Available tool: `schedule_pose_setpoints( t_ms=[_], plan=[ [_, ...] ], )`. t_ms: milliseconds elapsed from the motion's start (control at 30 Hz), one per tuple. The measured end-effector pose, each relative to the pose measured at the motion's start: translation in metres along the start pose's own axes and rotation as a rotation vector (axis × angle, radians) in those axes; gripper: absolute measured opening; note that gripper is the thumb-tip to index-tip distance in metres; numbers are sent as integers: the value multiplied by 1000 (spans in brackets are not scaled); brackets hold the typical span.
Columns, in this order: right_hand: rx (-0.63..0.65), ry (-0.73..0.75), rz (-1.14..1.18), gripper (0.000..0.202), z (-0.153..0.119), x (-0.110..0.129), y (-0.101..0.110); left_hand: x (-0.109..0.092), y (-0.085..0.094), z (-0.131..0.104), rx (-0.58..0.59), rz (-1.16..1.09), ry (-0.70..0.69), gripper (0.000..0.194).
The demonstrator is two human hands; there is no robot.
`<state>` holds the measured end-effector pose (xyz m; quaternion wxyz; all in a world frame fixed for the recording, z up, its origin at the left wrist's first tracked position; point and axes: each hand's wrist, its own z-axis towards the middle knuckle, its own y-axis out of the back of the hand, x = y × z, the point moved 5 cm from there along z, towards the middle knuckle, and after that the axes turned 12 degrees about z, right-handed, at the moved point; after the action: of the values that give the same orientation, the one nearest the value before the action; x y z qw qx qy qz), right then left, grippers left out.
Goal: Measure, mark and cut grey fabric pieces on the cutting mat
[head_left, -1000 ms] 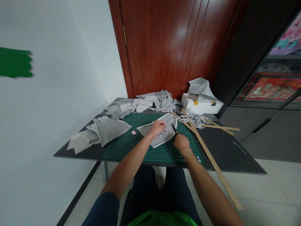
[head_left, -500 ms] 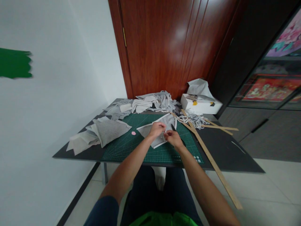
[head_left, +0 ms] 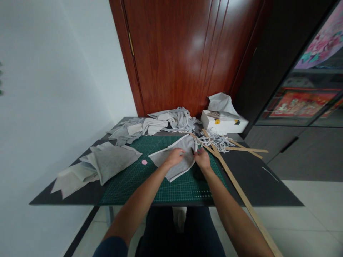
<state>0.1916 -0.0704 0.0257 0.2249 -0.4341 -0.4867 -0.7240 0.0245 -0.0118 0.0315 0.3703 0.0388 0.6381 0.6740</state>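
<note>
A grey fabric piece (head_left: 182, 166) with pale bound edges lies flat on the green cutting mat (head_left: 128, 185). My left hand (head_left: 175, 157) rests over the middle of the fabric, its thumb and fingers apart and nothing visible in them. At the fabric's right edge, my right hand (head_left: 202, 159) is closed around what look like dark scissors (head_left: 192, 151). Only a dark tip shows beyond the fingers; the rest is hidden by the hand or lost in shadow. A small pink piece (head_left: 144, 162) lies on the mat to the left.
Stacked grey fabric pieces (head_left: 112, 160) lie at the left. Along the back sit a heap of grey cloth (head_left: 171, 119) and a white box (head_left: 225, 121). Pale cord scraps (head_left: 218, 139) lie among wooden strips; a long wooden ruler (head_left: 241, 185) overhangs the table's front edge.
My hands have moved apart: the left now lies over the fabric, the right has shifted to its right edge. The view has tilted and shifted slightly.
</note>
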Motion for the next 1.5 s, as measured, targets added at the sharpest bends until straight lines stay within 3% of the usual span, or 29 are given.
schedule_pose_setpoints(
  t_ms=[133, 200, 367, 467, 600, 733, 833, 933, 1000, 1033, 1100, 1167, 1300, 1500],
  plan=[
    [7, 16, -308, 41, -7, -1, -9, -4, -15, 5, 74, 148, -159, 41],
    [0, -22, -425, 39, -11, -3, -12, -5, -21, 2, 130, 221, -198, 54],
    [59, -22, -414, 38, -8, -9, -14, 7, -26, -4, 273, 310, -99, 80],
    [17, -5, -398, 39, -3, -14, -9, 11, -25, -8, 312, 304, -29, 87],
    [-44, -42, -406, 40, 1, -24, 2, 5, -26, -17, 263, 338, 136, 87],
    [-30, -80, -418, 41, -1, -30, 10, -12, -27, -28, 139, 410, 310, 81],
    [-70, -86, -444, 40, -6, -28, 14, -21, -24, -31, 62, 427, 316, 69],
    [-138, 32, -421, 42, -11, -9, 9, -20, -16, -26, -28, 394, 181, 48],
    [-85, 217, -326, 48, -15, 11, -7, -16, -12, -22, -31, 331, 30, 40],
    [1, 316, -261, 52, -17, 22, -18, -12, -11, -21, -27, 301, -15, 40],
    [152, 434, -143, 53, -22, 37, -42, 0, -11, -21, 0, 294, -36, 43],
    [212, 454, -110, 51, -24, 41, -59, 13, -12, -26, 12, 335, -21, 43],
    [230, 432, -138, 48, -21, 24, -76, 37, -9, -42, -25, 468, 74, 44],
    [121, 426, -339, 38, -13, -3, -72, 68, 12, -61, -48, 562, 251, 43]
  ],
)
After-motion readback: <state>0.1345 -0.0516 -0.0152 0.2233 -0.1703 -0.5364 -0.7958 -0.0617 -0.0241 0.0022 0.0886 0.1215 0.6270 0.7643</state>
